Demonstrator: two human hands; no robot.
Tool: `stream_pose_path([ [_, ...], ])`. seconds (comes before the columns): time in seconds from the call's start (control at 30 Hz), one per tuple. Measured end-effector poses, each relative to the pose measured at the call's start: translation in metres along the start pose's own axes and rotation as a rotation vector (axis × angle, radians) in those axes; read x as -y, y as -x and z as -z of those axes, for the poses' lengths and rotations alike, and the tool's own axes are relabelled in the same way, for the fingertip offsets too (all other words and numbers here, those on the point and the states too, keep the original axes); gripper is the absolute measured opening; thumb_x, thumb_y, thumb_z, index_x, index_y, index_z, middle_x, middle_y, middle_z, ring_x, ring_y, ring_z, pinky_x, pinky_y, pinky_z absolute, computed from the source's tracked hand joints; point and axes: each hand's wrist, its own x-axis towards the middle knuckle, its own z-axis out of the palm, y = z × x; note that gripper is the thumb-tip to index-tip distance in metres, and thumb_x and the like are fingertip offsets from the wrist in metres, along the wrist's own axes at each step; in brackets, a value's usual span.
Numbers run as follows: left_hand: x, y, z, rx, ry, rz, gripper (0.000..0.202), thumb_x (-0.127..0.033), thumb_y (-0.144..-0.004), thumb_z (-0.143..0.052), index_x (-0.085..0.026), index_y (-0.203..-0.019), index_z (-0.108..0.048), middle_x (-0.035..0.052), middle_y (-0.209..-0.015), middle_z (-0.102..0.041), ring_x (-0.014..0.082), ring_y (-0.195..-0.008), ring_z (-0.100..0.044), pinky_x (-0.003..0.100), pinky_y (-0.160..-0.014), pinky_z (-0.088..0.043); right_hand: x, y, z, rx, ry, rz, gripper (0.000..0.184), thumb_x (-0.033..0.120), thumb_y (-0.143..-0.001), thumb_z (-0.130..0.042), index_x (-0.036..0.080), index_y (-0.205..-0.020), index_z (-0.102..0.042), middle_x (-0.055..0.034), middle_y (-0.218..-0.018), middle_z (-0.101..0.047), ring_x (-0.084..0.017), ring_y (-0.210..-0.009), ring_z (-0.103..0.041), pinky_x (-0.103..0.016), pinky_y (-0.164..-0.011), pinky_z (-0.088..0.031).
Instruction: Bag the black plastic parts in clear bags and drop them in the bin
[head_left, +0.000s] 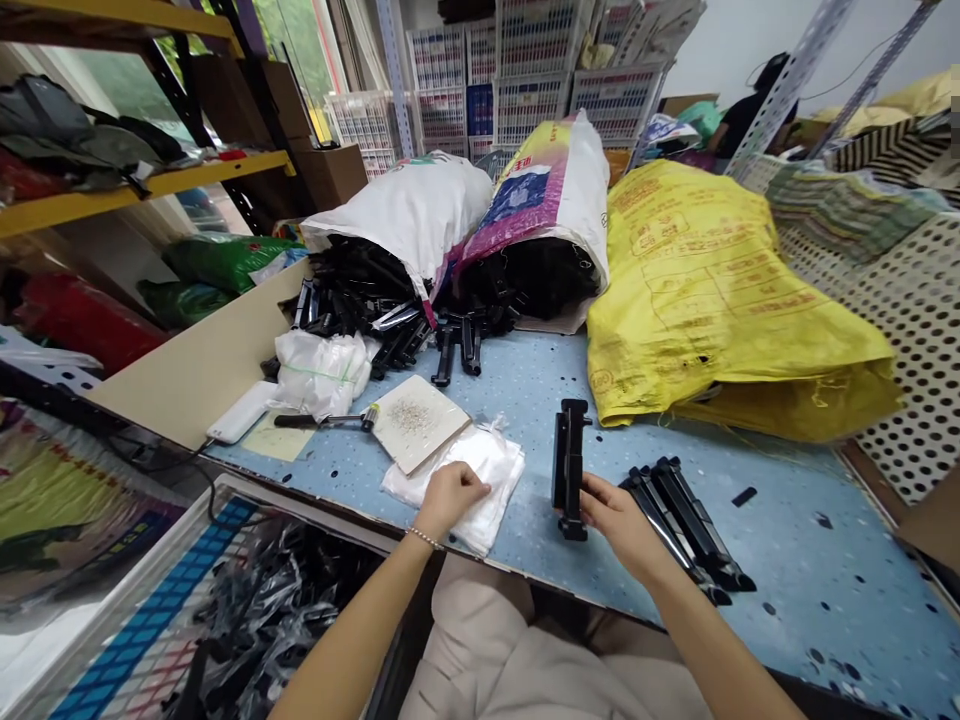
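My left hand [452, 494] rests with fingers curled on a stack of clear plastic bags [480, 470] near the front edge of the blue table [787, 560]. Whether it pinches a bag is not visible. My right hand [616, 515] grips the near end of a long black plastic bracket [570, 462] that lies on the table pointing away from me. Just right of that hand lies a bundle of similar black brackets [686, 525].
A tile with small screws [416, 420], a screwdriver [319, 421], a white power bank [241, 411] and a bagged bundle [322, 370] lie left. Sacks spilling black parts [390, 300] and a yellow sack [712, 300] fill the back. A crate of bagged parts [262, 610] stands below left.
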Motion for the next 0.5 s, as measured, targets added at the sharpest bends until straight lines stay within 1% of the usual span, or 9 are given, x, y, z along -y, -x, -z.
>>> stream_pose_path([
  [0.1, 0.007, -0.002, 0.007, 0.028, 0.087, 0.029, 0.025, -0.031, -0.08, -0.053, -0.017, -0.06, -0.056, -0.004, -0.05, -0.053, 0.0116, -0.048, -0.051, 0.022, -0.05, -0.039, 0.002, -0.002, -0.013, 0.046, -0.194, -0.053, 0.036, 0.043, -0.067, -0.078, 0.017, -0.09, -0.07, -0.0041, -0.08, -0.07, -0.018, -0.072, -0.065, -0.029, -0.066, -0.05],
  [0.2, 0.008, -0.002, 0.004, -0.019, 0.12, 0.038, 0.023, -0.028, -0.08, -0.05, -0.017, -0.06, -0.054, -0.0041, -0.049, -0.053, 0.0117, -0.048, -0.051, 0.022, -0.051, -0.039, 0.004, -0.008, -0.029, 0.074, -0.305, -0.083, 0.032, 0.04, -0.068, -0.077, 0.018, -0.089, -0.07, -0.0033, -0.081, -0.071, -0.017, -0.072, -0.066, -0.029, -0.067, -0.052],
  [0.27, 0.008, -0.001, -0.001, -0.061, 0.128, 0.029, 0.019, -0.025, -0.079, -0.05, -0.018, -0.062, -0.054, -0.0034, -0.052, -0.056, 0.0122, -0.051, -0.053, 0.022, -0.053, -0.04, 0.003, -0.014, -0.042, 0.086, -0.372, -0.091, 0.03, 0.039, -0.069, -0.077, 0.017, -0.088, -0.069, -0.0041, -0.083, -0.071, -0.018, -0.073, -0.067, -0.031, -0.07, -0.053],
  [0.37, 0.007, 0.003, -0.004, -0.102, 0.129, -0.01, 0.01, -0.018, -0.077, -0.051, -0.017, -0.07, -0.058, -0.002, -0.059, -0.06, 0.013, -0.056, -0.056, 0.023, -0.056, -0.044, -0.004, -0.028, -0.066, 0.102, -0.511, -0.094, 0.028, 0.038, -0.067, -0.078, 0.017, -0.081, -0.068, -0.0051, -0.083, -0.072, -0.021, -0.082, -0.068, -0.039, -0.081, -0.053],
  [0.43, 0.007, 0.007, -0.001, -0.114, 0.113, -0.061, 0.013, -0.012, -0.076, -0.049, -0.017, -0.075, -0.061, 0.0009, -0.068, -0.064, 0.0145, -0.066, -0.06, 0.026, -0.064, -0.048, -0.01, -0.037, -0.082, 0.055, -0.564, -0.079, 0.028, 0.037, -0.063, -0.081, 0.018, -0.078, -0.067, -0.0037, -0.081, -0.071, -0.022, -0.085, -0.067, -0.039, -0.081, -0.053],
  [0.5, 0.006, 0.01, 0.007, -0.123, 0.079, -0.125, 0.02, -0.007, -0.076, -0.047, -0.016, -0.079, -0.064, 0.0059, -0.084, -0.068, 0.0183, -0.083, -0.062, 0.033, -0.08, -0.049, -0.015, -0.04, -0.093, -0.013, -0.561, -0.057, 0.028, 0.036, -0.061, -0.082, 0.018, -0.077, -0.066, -0.0013, -0.079, -0.07, -0.018, -0.08, -0.066, -0.033, -0.075, -0.054],
])
